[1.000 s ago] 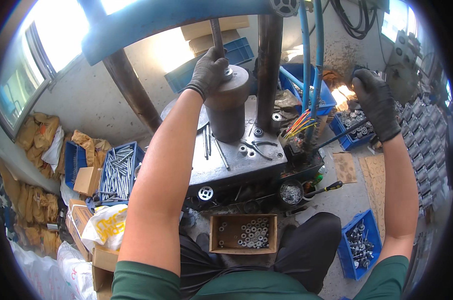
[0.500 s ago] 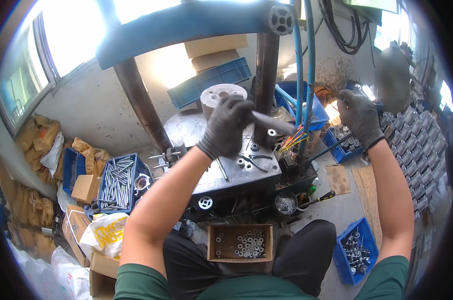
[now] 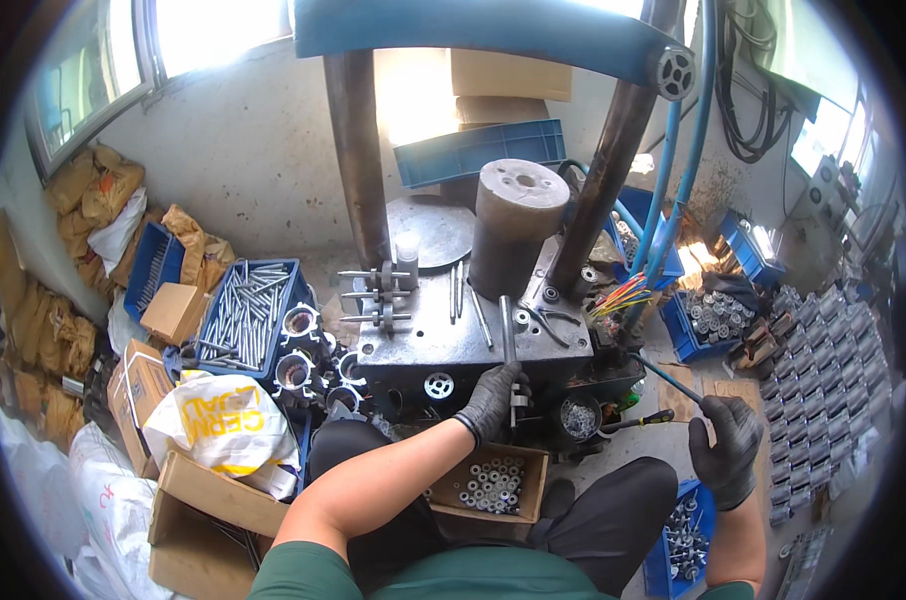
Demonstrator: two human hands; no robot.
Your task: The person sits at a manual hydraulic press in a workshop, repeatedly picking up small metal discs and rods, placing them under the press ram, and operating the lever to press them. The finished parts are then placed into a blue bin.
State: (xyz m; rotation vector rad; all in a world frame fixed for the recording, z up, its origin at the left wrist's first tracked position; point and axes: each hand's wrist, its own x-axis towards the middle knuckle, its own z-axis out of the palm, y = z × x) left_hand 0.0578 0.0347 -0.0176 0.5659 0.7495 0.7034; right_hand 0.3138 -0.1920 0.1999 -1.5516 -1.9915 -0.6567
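My left hand (image 3: pixel 489 404), in a dark glove, is closed around a grey metal tube (image 3: pixel 509 330) at the front edge of the press table (image 3: pixel 433 345). The tube points away from me, and a small silver ringed part (image 3: pixel 519 401) shows beside my fingers. At the right, my gloved right hand (image 3: pixel 729 452) has its fingers curled over the end of a long thin lever (image 3: pixel 666 377), thumb apart. Behind the tube a thick steel cylinder (image 3: pixel 518 225) stands upright. Several ringed shafts (image 3: pixel 376 295) lie at the table's left, and pliers (image 3: pixel 550 325) rest at its right.
A cardboard box of small rings (image 3: pixel 535 492) sits between my legs. Blue bins hold metal shafts (image 3: pixel 248 318) at left and mixed parts (image 3: pixel 685 535) at right. Stacked metal parts (image 3: pixel 823 370) stand far right. Blue hoses (image 3: pixel 685 170) rise beside the press column.
My left hand has come down and toward me with the tube, from in front of the cylinder. My right hand and the lever's end have swung downward. The view has shifted.
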